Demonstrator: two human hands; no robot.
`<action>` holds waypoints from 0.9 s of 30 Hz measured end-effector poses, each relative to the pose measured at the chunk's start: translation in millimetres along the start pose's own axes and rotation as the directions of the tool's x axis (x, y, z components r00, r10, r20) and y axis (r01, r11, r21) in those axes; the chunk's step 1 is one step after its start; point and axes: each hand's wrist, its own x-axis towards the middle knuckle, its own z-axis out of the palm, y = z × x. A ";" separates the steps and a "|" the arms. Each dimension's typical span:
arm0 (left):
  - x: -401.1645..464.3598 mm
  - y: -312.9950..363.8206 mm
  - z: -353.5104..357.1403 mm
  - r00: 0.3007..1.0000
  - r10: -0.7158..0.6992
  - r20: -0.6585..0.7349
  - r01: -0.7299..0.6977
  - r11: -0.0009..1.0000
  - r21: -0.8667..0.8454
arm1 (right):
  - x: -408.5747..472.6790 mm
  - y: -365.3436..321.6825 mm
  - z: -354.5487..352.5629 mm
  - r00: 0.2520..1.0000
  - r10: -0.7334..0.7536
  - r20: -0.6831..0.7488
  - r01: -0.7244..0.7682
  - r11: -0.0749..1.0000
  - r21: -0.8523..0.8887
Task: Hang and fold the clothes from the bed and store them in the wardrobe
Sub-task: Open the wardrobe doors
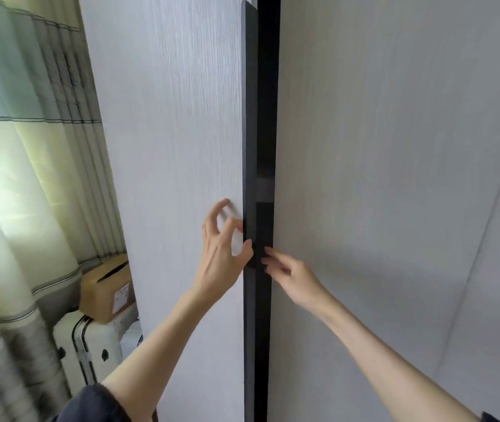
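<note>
Wardrobe (395,178) fills the view from 12 to 4 o'clock, its left door (175,147) slightly ajar. Left hand (223,251), at centre, pinches the door's dark edge strip (249,132) with curled fingers. Right hand (293,274), toward 5 o'clock, reaches fingertips into the dark gap; grip cannot be told. Suitcase (90,345) and cardboard box (107,287) stand at 8 o'clock beside the curtains (14,147).

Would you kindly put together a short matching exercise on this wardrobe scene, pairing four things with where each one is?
Things:
1. left hand
2. right hand
3. cardboard box
4. curtain

Places:
A. on top of the white suitcase
B. on the dark handle strip of the left wardrobe door
C. far left of the view
D. fingers reaching into the dark gap between the doors

Pairs: 1-B, 2-D, 3-A, 4-C
</note>
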 end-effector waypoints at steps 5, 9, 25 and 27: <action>-26.8 2.8 -50.2 0.999 0.011 0.042 -0.009 0.998 -0.063 | -43.4 -27.9 42.3 0.999 0.009 0.043 -0.014 0.993 0.121; -50.3 11.6 -95.9 0.994 -0.048 0.103 0.058 0.993 -0.100 | -70.3 -51.3 68.7 0.998 0.023 0.059 -0.030 0.994 0.109; -126.1 -2.8 -270.9 0.942 -0.335 0.010 0.324 0.903 -0.283 | -121.2 -128.2 221.8 0.971 -0.085 0.223 0.042 0.980 0.192; -129.9 -13.0 -293.0 0.906 -0.423 0.008 0.393 0.833 -0.389 | -121.6 -139.9 248.0 0.959 -0.099 0.265 0.051 0.982 0.183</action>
